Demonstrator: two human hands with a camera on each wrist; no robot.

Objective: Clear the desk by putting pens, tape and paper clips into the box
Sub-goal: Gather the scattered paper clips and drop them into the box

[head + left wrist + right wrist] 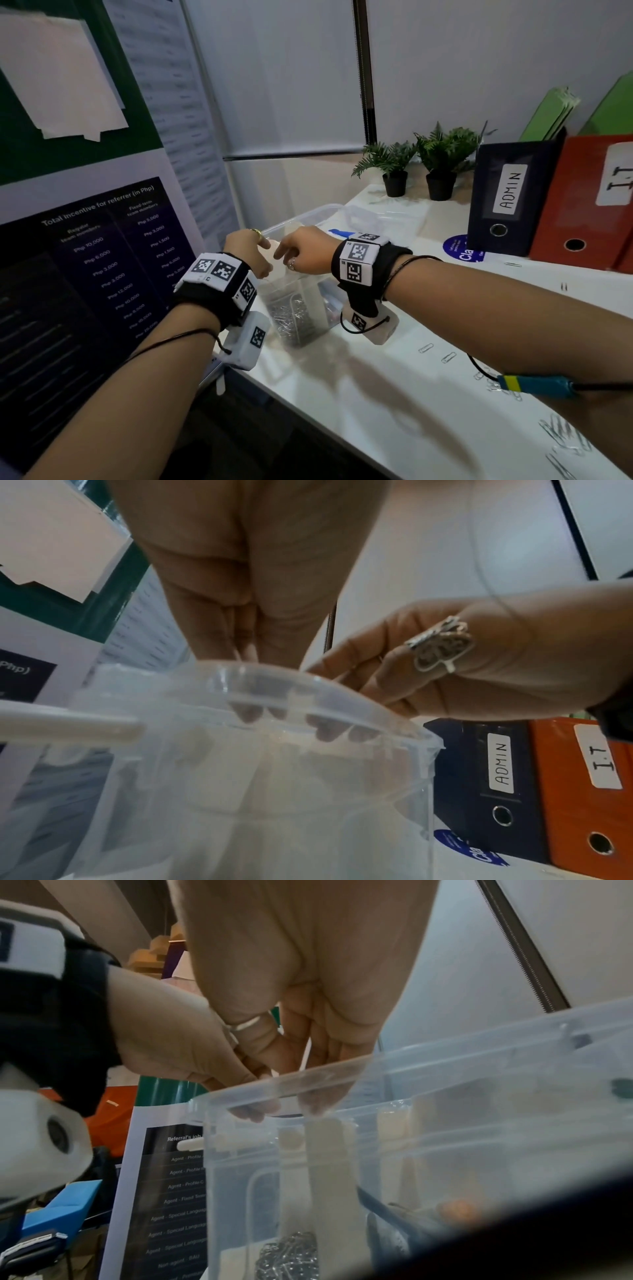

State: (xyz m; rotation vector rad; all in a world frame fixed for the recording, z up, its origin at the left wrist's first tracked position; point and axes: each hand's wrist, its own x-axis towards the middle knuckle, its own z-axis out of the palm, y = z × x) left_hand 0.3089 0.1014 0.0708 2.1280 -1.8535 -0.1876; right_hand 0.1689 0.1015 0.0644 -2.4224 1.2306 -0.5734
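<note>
both hands meet over the box (301, 308) so clips fall onto the pile inside; left hand (246, 253) and right hand (305, 253) fingers point down, pinch unclear; clips (435, 353) still litter the bench (394, 411)

1. Head view: even indoor light, fairly bright on the white bench (394, 404), dim at the lower left.
2. Soft arm shadows on the bench; mild glare on the glossy top.
3. Wide-angle bending at the edges; poster text soft.
4. Wrist views: close box (308, 791) blurred, lower right corner dark in the right one.
</note>
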